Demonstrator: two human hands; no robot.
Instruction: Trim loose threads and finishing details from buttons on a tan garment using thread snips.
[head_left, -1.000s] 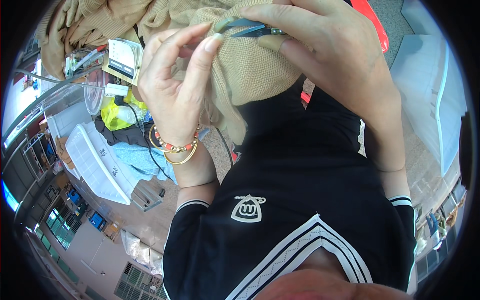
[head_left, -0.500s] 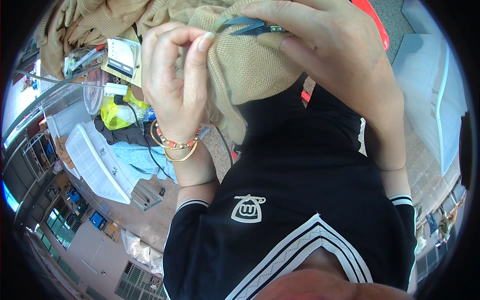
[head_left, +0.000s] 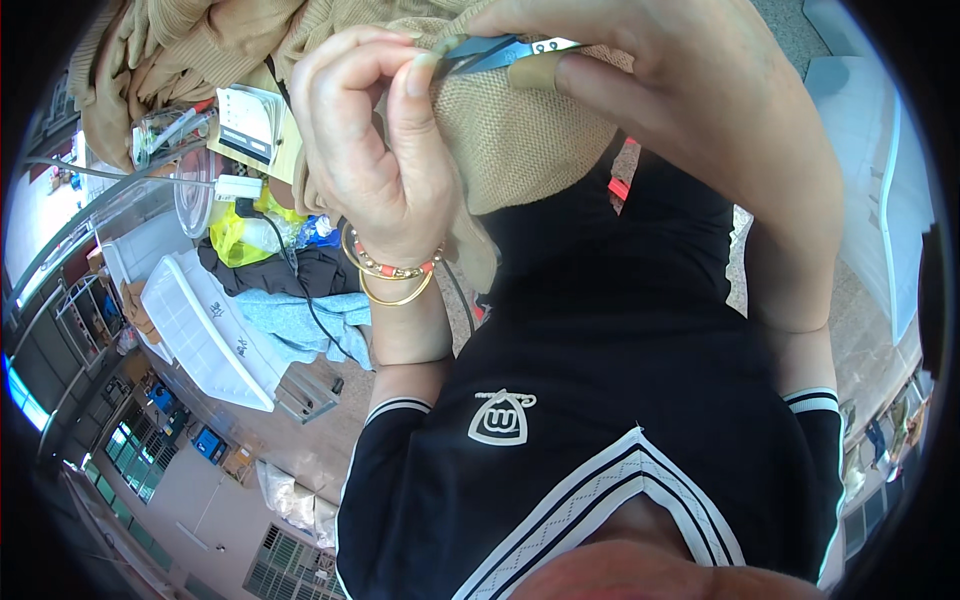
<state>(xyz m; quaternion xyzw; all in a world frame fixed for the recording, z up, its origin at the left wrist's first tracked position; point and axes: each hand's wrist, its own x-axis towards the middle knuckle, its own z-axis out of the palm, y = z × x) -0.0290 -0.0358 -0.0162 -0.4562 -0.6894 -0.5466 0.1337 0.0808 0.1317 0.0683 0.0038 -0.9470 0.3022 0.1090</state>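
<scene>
A beige knitted garment [head_left: 530, 145] hangs in front of me at the top of the view, its lower part over my dark clothing. My left hand [head_left: 375, 150], with bracelets at the wrist, pinches thumb against fingers at the fabric's edge; any thread there is too small to make out. My right hand [head_left: 680, 100] comes over from the right and grips small blue-bladed thread snips [head_left: 490, 58]. Their blades lie close together, with the tips right beside my left fingertips. A tan finger cover [head_left: 533, 72] sits on my right thumb.
More beige knitwear [head_left: 210, 45] is heaped at the upper left. Below it are a notepad [head_left: 250, 125], a clear box of pens [head_left: 170, 135], a white plug adapter [head_left: 240, 188] with a cable, and a white plastic crate [head_left: 205, 320]. Translucent bins [head_left: 855, 190] stand at right.
The snips' blades have come closer together and nearer my left fingertips. My left hand has shifted slightly right, and my right forearm has swung a little outward.
</scene>
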